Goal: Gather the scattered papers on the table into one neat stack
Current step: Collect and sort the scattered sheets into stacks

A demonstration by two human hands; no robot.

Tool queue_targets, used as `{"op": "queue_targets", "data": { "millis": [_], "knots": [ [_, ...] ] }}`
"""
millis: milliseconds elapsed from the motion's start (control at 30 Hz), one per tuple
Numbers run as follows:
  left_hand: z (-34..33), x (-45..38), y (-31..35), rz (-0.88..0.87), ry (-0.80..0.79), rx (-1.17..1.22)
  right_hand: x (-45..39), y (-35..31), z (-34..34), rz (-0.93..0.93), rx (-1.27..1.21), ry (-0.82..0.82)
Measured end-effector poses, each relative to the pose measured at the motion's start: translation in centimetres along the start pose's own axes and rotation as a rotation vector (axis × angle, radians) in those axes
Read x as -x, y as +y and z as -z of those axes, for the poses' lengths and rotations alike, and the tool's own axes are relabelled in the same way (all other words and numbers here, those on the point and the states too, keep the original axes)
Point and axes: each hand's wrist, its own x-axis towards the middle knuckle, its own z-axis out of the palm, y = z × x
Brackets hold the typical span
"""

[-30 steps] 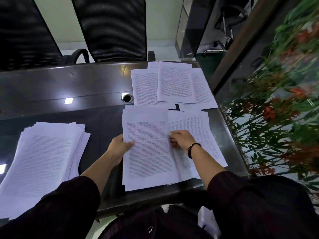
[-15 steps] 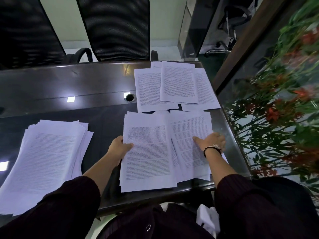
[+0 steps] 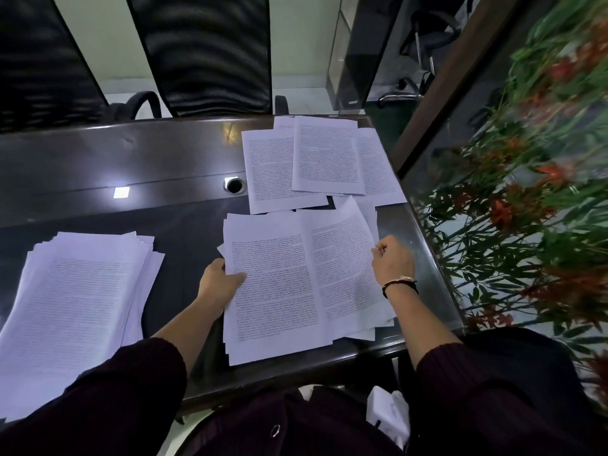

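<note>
Papers (image 3: 273,291) under left thumb as before, right-hand fingers (image 3: 383,250) now pinching lifted sheet (image 3: 342,248), previously flat.

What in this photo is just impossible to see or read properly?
All from the head view:
- The print on the sheets under the hands: too small and soft to read.
- The big stack on the left: its near corner is covered by the dark sleeve, and the frame edge cuts it off.
- How many sheets the right hand pinches: overlapping pages hide that.
- The left hand: its fingers are tucked under the paper.
- The plants on the right: blurred.
</note>
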Motion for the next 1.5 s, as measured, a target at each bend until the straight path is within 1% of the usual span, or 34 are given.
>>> {"op": "queue_targets", "data": {
  "millis": [100,200,267,333,400,467,533,633,667,733,800,833,867,933,967,1000,1033,1067,1100,1133,1167,1200,1233,1267,1300,1367,1433,1500],
  "knots": [
    [-0.2,-0.1,-0.1,-0.006,-0.003,0.016,-0.1,-0.4,1.3,0.054,0.042,0.002],
    [0.1,-0.4,0.1,-0.046,0.028,-0.027,-0.3,-2.2,4.2,0.117,-0.050,-0.018],
    [0.6,-0.5,0.4,-0.087,0.051,-0.047,-0.4,-4.1,7.2,0.182,-0.094,-0.071],
    [1.3,-0.5,0.6,-0.147,0.051,0.001,-0.3,-6.6,11.0,0.308,-0.079,-0.186],
    [2.2,-0.5,0.9,-0.226,0.034,-0.009,0.3,-10.2,15.1,0.484,0.053,-0.316],
    [3.0,-1.0,1.8,-0.306,0.033,-0.139,1.1,-14.0,18.0,0.621,0.266,-0.433],
    [3.8,-1.7,2.4,-0.348,0.040,-0.186,2.1,-17.6,18.7,0.705,0.458,-0.479],
    [4.5,-2.0,3.1,-0.320,-0.006,-0.125,3.6,-21.6,17.0,0.807,0.623,-0.505],
    [4.8,-2.0,3.3,-0.295,-0.025,-0.069,4.1,-22.7,15.9,0.838,0.685,-0.513],
    [5.2,-1.9,3.7,-0.220,-0.083,0.155,5.2,-24.4,13.8,0.874,0.853,-0.513],
    [5.7,-1.5,4.2,-0.115,-0.215,0.376,6.0,-25.8,11.5,0.926,1.040,-0.502],
    [5.9,-1.6,4.2,-0.086,-0.314,0.415,6.2,-26.4,10.1,0.950,1.117,-0.499],
    [6.2,-1.7,4.1,-0.066,-0.418,0.400,6.5,-26.9,8.6,0.980,1.159,-0.493],
    [6.5,-1.4,3.5,-0.029,-0.648,0.375,6.7,-27.4,5.3,1.111,1.130,-0.438],
    [6.5,-1.1,3.1,-0.020,-0.736,0.396,6.7,-27.3,3.7,1.192,1.076,-0.386],
    [6.4,-0.7,2.8,-0.024,-0.779,0.427,6.7,-27.0,2.2,1.265,0.998,-0.329],
    [6.2,-0.2,2.5,-0.029,-0.775,0.439,6.4,-26.4,0.6,1.330,0.893,-0.276],
    [5.9,0.4,2.2,-0.032,-0.738,0.425,6.1,-25.8,-0.7,1.366,0.776,-0.240],
    [5.5,0.8,1.9,-0.043,-0.668,0.381,5.8,-25.1,-1.9,1.364,0.657,-0.224],
    [5.0,0.7,1.5,-0.061,-0.566,0.309,5.6,-24.2,-2.7,1.301,0.522,-0.237],
    [4.6,0.5,1.1,-0.080,-0.461,0.229,5.4,-23.3,-3.2,1.173,0.372,-0.264],
    [4.3,-0.1,0.6,-0.085,-0.374,0.164,5.3,-22.2,-3.4,1.009,0.219,-0.254],
    [4.1,-0.5,0.1,-0.072,-0.323,0.121,5.1,-20.8,-3.7,0.838,0.103,-0.198],
    [4.0,-0.6,-0.2,-0.051,-0.303,0.105,5.0,-19.2,-3.9,0.655,0.060,-0.146],
    [4.0,-0.7,-0.4,-0.028,-0.300,0.094,4.8,-17.6,-4.2,0.473,0.076,-0.135],
    [4.0,-0.6,-0.9,-0.001,-0.295,0.064,4.6,-14.6,-4.9,0.140,0.127,-0.226],
    [3.8,-0.7,-1.4,0.012,-0.276,0.051,4.6,-12.4,-5.6,-0.068,0.115,-0.330],
    [3.5,-0.8,-1.7,0.022,-0.259,0.059,4.5,-11.3,-6.0,-0.182,0.047,-0.411]
  ]
}}
